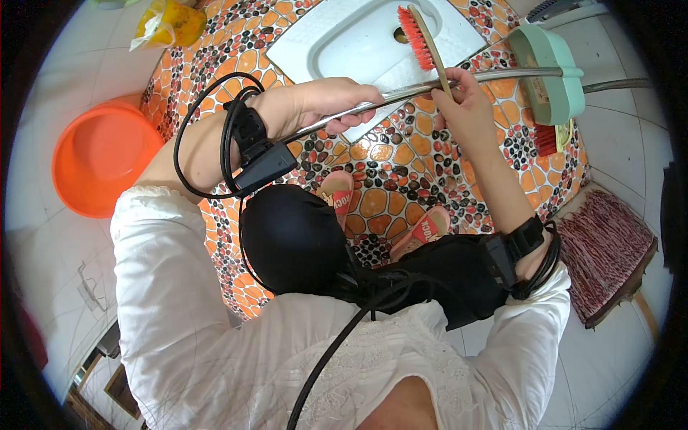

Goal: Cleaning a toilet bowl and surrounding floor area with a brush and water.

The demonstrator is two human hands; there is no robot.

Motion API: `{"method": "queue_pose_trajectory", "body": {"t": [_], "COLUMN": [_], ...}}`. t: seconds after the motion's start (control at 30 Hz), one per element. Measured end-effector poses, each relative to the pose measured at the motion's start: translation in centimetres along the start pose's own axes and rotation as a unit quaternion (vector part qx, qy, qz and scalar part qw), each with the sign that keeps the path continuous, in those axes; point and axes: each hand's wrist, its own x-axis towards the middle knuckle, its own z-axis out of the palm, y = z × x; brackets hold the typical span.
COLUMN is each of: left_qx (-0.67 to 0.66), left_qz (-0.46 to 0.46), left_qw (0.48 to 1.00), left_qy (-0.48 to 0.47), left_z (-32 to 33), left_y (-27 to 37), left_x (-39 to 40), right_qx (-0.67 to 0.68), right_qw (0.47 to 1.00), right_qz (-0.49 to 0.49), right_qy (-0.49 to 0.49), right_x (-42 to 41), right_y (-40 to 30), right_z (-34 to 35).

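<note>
My left hand [349,107] is closed around a shiny metal pole [398,95] that slants up to the right. At the pole's right end is a mint-green plastic dustpan [553,99]. My right hand [465,110] grips the tan handle of a red-bristled scrub brush [418,40] where it crosses the pole; its fingers are at the pole too. The brush head points up, above a white ceramic squat toilet [344,45] set in the floor. The toilet's dark drain hole shows beside the bristles.
An orange plastic basin [105,161] stands at left, a yellow container [172,24] with a plastic bag at upper left. A dark-red broom head [607,252] lies at right. Red bristles [545,141] show below the dustpan. Black cables loop around both my forearms.
</note>
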Motion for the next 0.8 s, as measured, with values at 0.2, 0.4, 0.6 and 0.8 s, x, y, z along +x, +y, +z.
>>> {"method": "queue_pose_trajectory", "body": {"t": [0.2,0.4,0.6,0.8], "left_qx": [0.002,-0.033,-0.029,-0.044], "left_qz": [0.0,0.018,-0.002,-0.027], "left_qw": [1.0,0.999,0.999,0.999], "left_qy": [-0.001,0.004,-0.016,-0.017], "left_z": [0.0,0.5,0.1,-0.2], "left_y": [-0.2,0.3,0.5,-0.1], "left_x": [0.9,0.6,1.1,1.5], "right_qx": [-0.039,-0.035,-0.017,-0.028], "right_qw": [0.999,0.999,1.0,0.999], "right_qz": [-0.001,0.003,0.004,0.01], "right_qy": [-0.003,-0.004,-0.003,-0.016], "right_x": [0.1,0.1,0.3,0.5], "right_y": [0.3,0.4,0.4,0.5], "right_z": [-0.1,0.1,0.1,-0.2]}}
